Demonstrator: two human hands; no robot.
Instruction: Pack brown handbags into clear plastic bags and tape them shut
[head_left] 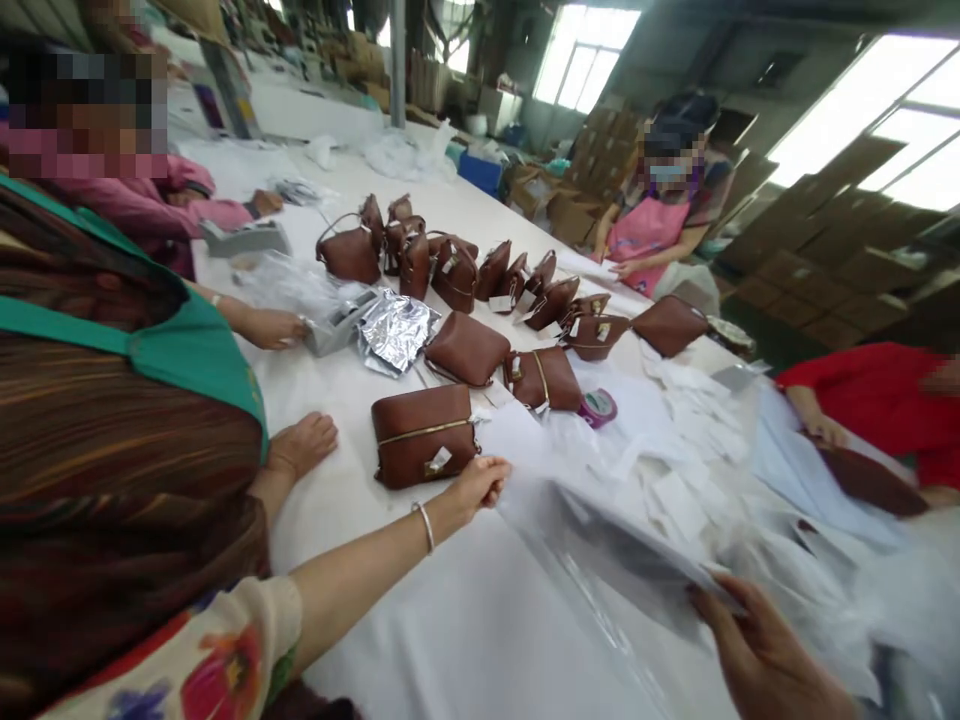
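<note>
My left hand (480,482), with a bangle on its wrist, pinches one edge of a thin translucent plastic bag (600,540). At the lower right my right hand (772,650) grips the other end between thumb and fingers, so the bag stretches between both hands above the white table (420,620). Just beyond my left hand lies a brown handbag (424,435) with a gold zip and a small tag. Two more brown handbags, a plump one (466,348) and a zipped one (546,378), rest behind it.
Several brown handbags (454,272) stand farther back. Near them are silver foil packets (396,332), a tape roll (598,408) and loose white papers (682,500). A person in a green apron (195,370) leans close at left; people in red (885,400) and pink (649,240) work opposite.
</note>
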